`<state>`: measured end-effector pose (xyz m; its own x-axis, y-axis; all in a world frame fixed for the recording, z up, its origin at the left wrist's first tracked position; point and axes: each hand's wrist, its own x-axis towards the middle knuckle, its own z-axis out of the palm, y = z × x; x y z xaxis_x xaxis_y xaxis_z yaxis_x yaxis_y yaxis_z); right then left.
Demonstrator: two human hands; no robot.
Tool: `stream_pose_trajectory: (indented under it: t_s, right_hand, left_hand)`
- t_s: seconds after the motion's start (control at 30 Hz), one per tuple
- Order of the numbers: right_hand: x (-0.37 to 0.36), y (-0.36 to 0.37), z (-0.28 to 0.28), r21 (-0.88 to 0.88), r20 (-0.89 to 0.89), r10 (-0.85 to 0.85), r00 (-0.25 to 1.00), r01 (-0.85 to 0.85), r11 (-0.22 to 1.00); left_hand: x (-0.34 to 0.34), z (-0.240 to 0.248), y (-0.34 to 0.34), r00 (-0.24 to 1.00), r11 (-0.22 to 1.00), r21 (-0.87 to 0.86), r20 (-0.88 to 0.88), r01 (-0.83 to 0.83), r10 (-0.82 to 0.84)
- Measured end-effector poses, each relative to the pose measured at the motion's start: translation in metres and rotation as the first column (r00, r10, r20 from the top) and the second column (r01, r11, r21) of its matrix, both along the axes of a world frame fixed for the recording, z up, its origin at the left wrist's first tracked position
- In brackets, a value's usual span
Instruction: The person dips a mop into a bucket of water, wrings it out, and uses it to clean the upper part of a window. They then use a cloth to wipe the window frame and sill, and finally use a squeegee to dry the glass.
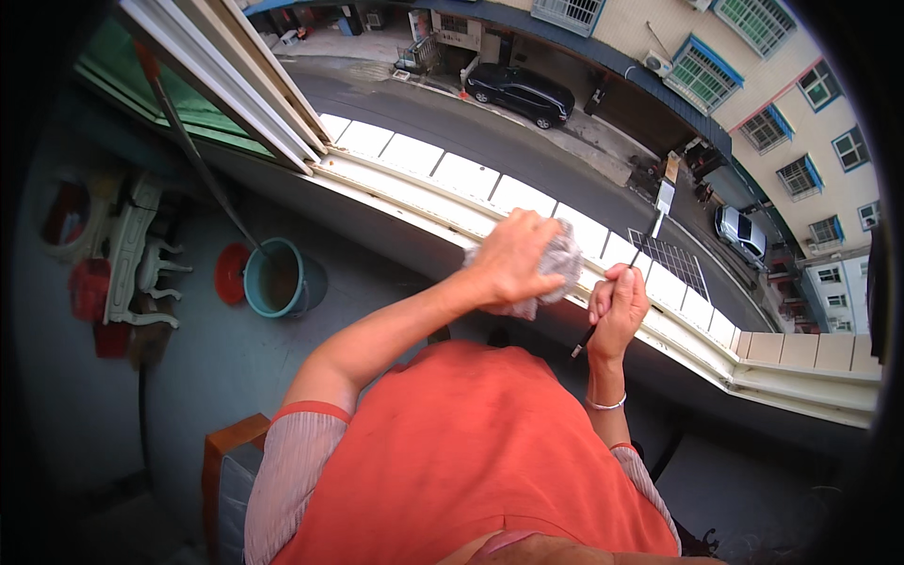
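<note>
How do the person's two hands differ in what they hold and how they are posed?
The left hand grips a grey crumpled cloth; the right hand holds a thin dark rod. The left hand is higher, its fingers spread over the cloth; the right hand is fisted. Both are raised by the window ledge.

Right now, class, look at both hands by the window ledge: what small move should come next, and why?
Probably bring the grey cloth in the left hand onto the thin dark rod held in the right hand. The two hands sit close together over the white window ledge, and the cloth does not appear to touch the rod yet.
</note>
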<state>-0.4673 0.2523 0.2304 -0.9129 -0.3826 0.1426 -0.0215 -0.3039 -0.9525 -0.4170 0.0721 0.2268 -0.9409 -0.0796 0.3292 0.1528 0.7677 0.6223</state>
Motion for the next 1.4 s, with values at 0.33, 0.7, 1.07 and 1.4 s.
stream_pose_trajectory:
  t_s: [0.33,0.7,1.07,1.4]
  right_hand:
    - [0.007,0.09,0.017,-0.05,-0.106,-0.462,0.88,0.46,0.887]
    - [-0.006,0.126,0.003,0.161,-0.153,-0.44,0.885,0.461,0.872]
    - [-0.017,0.163,-0.009,0.22,-0.157,-0.515,0.842,0.539,0.813]
    - [0.021,0.206,-0.034,0.222,-0.04,-0.681,0.731,0.671,0.707]
  left_hand:
    - [-0.033,0.003,0.116,0.877,0.881,0.086,-0.178,0.466,-0.446]
    - [0.141,-0.081,-0.087,0.832,0.824,-0.124,-0.135,-0.553,0.538]
    - [0.096,0.022,-0.145,0.84,0.89,0.333,-0.34,-0.312,0.422]
    - [-0.096,0.024,0.13,0.788,0.798,0.157,0.135,0.582,-0.601]
